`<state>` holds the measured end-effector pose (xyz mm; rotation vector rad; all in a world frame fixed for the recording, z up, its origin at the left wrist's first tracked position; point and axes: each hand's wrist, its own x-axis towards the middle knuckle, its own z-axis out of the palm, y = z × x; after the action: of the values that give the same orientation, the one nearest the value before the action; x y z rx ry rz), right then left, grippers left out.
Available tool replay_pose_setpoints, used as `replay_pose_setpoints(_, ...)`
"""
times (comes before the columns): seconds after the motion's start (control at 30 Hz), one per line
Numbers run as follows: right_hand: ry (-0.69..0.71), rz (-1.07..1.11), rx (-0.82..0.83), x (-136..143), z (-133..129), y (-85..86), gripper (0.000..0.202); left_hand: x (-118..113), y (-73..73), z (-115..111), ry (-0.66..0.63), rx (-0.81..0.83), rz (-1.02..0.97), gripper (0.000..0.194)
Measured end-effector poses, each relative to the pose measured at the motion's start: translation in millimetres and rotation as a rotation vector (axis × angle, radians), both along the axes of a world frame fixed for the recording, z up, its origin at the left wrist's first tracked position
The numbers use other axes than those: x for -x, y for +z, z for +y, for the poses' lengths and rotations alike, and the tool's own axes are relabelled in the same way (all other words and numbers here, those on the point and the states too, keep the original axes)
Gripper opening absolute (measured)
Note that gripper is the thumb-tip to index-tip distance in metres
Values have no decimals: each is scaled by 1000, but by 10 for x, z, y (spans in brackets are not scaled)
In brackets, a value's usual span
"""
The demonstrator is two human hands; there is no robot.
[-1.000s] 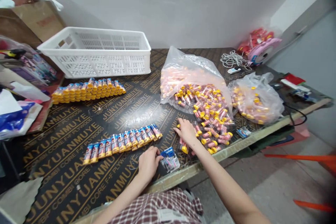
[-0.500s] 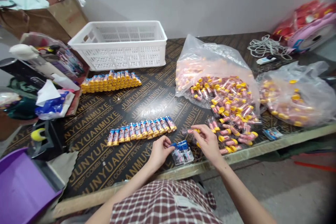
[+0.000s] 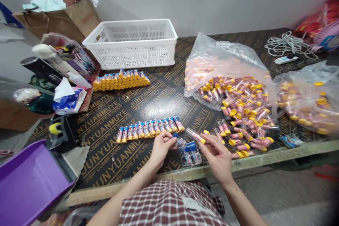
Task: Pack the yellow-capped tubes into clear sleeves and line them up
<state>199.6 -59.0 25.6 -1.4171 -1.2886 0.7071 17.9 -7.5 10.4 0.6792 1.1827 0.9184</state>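
Between its thumb and fingers, my left hand [image 3: 161,148] pinches a small clear-and-blue label [image 3: 181,141]. Just below it, a little stack of similar blue-topped labels [image 3: 190,155] lies near the table's front edge. My right hand [image 3: 217,155] grips a clear tube [image 3: 195,135] by its yellow-capped end. The tube's clear end points up and left, close to the label. Left of my hands runs a row of blue-and-yellow tubes [image 3: 149,129]. A heap of yellow-capped tubes [image 3: 246,109] spreads out to the right of my right hand.
A white plastic basket [image 3: 135,54] stands at the back, with stacked blue-and-yellow tubes [image 3: 120,80] before it. An opened plastic bag [image 3: 225,54] and another tube-filled bag [image 3: 309,95] are on the right. At left are a purple dustpan [image 3: 34,183] and a tissue pack [image 3: 69,100].
My left hand has lifted a label off the stack. My right hand has brought the tube from the heap's edge nearer to my body, tilting it. The camera view has shifted left.
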Motion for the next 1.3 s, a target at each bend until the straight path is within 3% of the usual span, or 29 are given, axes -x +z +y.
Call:
replay_pose_setpoints(0.17,5,26,-83,152,-13,32,27,87,170,181,182,103,-220,34)
replay_pose_setpoints(0.33,26,-129,-178,228,-25,17,36,151,218,244,293,97,-259,31)
replay_pose_setpoints(0.67,163,-262,-290,328,-24,67,46,126,174,199,336,73,-242,33)
replay_pose_setpoints(0.87,291,-252,-228,337,-21,1,45,41,261,88,187,35,-255,31)
replay_pose_setpoints(1.03,278,-316,-245,264,69,-42,69,37,306,-35,-60,62,-256,37)
replay_pose_setpoints(1.13,418,-292,-200,214,138,4,85,36,309,-90,-155,100,-237,37)
replay_pose_setpoints(1.3,645,-163,-69,174,180,35,88,26,312,-144,-228,123,-258,40)
